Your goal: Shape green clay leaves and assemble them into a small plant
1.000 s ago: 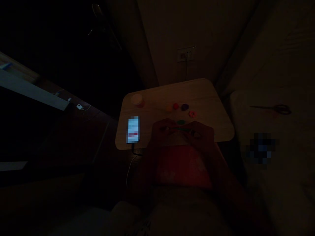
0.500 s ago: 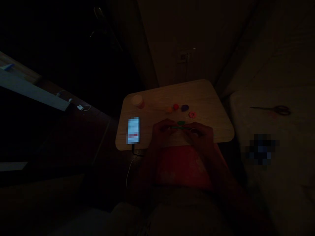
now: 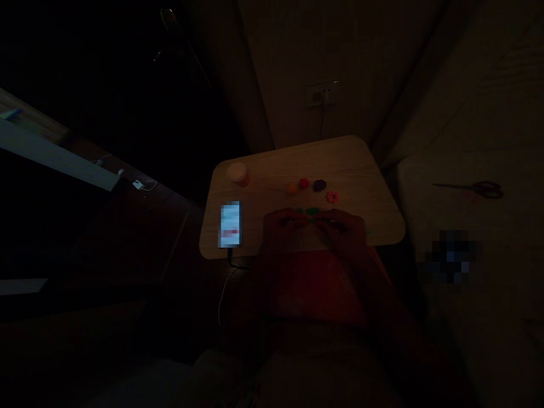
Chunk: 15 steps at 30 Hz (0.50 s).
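Green strip [image 3: 313,220]: between the two hands, over the near part of the desk [image 3: 267,170]; long axis left to right.
Left hand [image 3: 281,225]: fingers drawn together, apparently pinching the strip's left end.
Right hand [image 3: 344,228]: likewise at its right end; neither hand nearer.
Green lump [image 3: 313,211]: just beyond the strip.

The tabletop [image 3: 272,170] is wood-grained, with a green lump [image 3: 313,211], purple lump [image 3: 319,185], red ball [image 3: 304,183] and coral ring [image 3: 328,197].
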Motion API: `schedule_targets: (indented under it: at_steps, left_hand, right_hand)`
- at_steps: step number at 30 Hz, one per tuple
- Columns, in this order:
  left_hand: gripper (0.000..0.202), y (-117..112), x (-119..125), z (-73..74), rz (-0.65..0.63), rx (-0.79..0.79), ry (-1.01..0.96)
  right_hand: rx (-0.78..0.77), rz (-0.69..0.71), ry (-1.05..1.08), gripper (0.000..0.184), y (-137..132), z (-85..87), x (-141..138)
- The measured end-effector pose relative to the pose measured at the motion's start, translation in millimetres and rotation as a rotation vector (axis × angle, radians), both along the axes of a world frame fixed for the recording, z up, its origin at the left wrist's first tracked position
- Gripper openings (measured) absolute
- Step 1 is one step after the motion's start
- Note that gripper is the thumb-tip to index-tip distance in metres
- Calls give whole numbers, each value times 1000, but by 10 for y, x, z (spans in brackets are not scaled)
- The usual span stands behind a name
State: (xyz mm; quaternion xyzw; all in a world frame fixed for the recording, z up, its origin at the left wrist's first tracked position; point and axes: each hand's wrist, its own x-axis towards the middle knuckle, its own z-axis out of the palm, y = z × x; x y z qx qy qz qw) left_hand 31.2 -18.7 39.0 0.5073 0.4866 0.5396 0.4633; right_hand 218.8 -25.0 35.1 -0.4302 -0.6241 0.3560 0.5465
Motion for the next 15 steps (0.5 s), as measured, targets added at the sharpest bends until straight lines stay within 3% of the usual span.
schedule_targets:
  at_steps: [5,10,15]
  left_hand:
    - [31,7,3,-31,28,-39,-29]
    - [34,-12,-10,-51,-10,18,-11]
    - [34,-46,31,-38,-97,82,-5]
  right_hand:
    - [-64,-5,47,11,7,-57,-15]
    - [-167,41,93,20,-21,-122,23]
    - [-179,-7,89,10,-28,-98,29]
